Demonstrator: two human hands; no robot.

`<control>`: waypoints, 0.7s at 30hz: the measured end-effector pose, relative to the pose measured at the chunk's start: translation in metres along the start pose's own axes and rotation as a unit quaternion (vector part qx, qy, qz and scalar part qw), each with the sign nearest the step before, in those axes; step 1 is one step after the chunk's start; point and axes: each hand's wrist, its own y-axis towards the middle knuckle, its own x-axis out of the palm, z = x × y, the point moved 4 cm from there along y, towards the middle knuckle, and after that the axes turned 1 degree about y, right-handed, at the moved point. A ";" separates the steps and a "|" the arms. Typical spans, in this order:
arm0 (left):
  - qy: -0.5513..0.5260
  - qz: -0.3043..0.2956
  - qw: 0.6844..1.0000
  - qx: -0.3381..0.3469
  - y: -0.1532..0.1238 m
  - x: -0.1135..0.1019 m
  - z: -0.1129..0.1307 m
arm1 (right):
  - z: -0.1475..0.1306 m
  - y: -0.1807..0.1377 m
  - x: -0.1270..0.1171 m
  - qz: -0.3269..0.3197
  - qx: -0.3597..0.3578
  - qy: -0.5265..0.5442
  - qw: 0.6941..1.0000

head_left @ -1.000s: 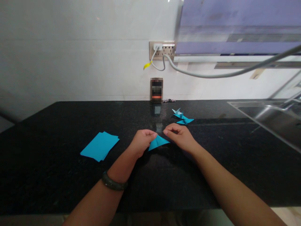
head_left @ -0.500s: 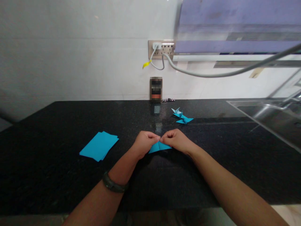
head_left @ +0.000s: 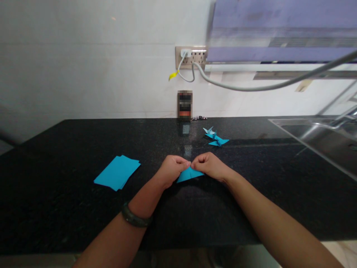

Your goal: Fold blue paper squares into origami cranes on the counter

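Blue folded paper (head_left: 190, 175) over black bench (head_left: 195, 219), between left hand (head_left: 173, 169) and right hand (head_left: 209, 166), both pinched closed on its far edge, side by side. Paper stack (head_left: 117, 173) sits left; three paper birds (head_left: 219, 142) beyond right hand.

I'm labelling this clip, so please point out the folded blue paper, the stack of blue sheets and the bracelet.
Folded blue paper (head_left: 187, 176): head view, middle of its visible face.
Stack of blue sheets (head_left: 117, 173): head view, middle of the top sheet.
Bracelet (head_left: 135, 219): head view, middle of its visible band.
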 end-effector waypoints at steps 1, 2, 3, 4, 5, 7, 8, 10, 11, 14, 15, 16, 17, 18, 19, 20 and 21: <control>0.000 0.004 1.000 0.003 0.000 0.000 -0.001 | 0.000 0.000 0.000 0.003 0.000 0.002 1.000; 0.000 0.007 1.000 0.006 0.001 0.000 -0.002 | 0.001 0.001 -0.001 0.005 0.000 0.005 1.000; -0.002 0.008 1.000 0.009 0.001 0.001 -0.003 | 0.002 0.001 -0.001 0.007 0.002 0.010 1.000; -0.005 0.010 1.000 0.012 0.002 0.001 -0.003 | 0.002 0.001 -0.001 0.009 0.004 0.015 1.000; -0.008 0.012 1.000 0.015 0.002 0.001 -0.004 | 0.003 0.001 -0.001 0.010 0.007 0.020 1.000; -0.015 0.016 1.000 0.016 0.003 0.001 -0.005 | 0.004 0.002 -0.002 0.009 0.012 0.029 0.999; -0.017 0.017 1.000 0.015 0.003 0.002 -0.005 | 0.004 0.002 -0.002 0.008 0.014 0.032 0.999; -0.017 0.017 1.000 0.011 0.003 0.001 -0.005 | 0.005 0.002 -0.003 0.004 0.018 0.037 0.999; -0.017 0.019 1.000 0.011 0.003 0.001 -0.005 | 0.005 0.002 -0.004 0.001 0.021 0.039 0.999; -0.027 0.037 0.999 0.012 0.002 -0.002 -0.001 | 0.005 0.002 -0.005 -0.003 0.035 0.037 0.999; -0.031 0.044 0.999 0.010 0.002 -0.003 0.000 | 0.005 0.003 -0.006 -0.004 0.039 0.037 0.999; -0.034 0.047 0.998 0.008 0.002 -0.004 0.001 | 0.006 0.003 -0.006 -0.004 0.042 0.037 0.998; -0.035 0.047 0.998 0.007 0.002 -0.004 0.002 | 0.006 0.003 -0.007 -0.004 0.046 0.039 0.998; -0.034 0.045 0.998 0.007 0.002 -0.005 0.003 | 0.006 0.003 -0.007 -0.005 0.048 0.040 0.998; -0.031 0.044 0.999 0.010 0.002 -0.005 0.004 | 0.006 0.003 -0.007 -0.006 0.051 0.042 0.998; -0.028 0.043 0.999 0.012 0.002 -0.005 0.004 | 0.006 0.003 -0.007 -0.007 0.054 0.042 0.998; -0.025 0.041 0.999 0.013 0.002 -0.005 0.004 | 0.006 0.003 -0.008 -0.008 0.058 0.041 0.997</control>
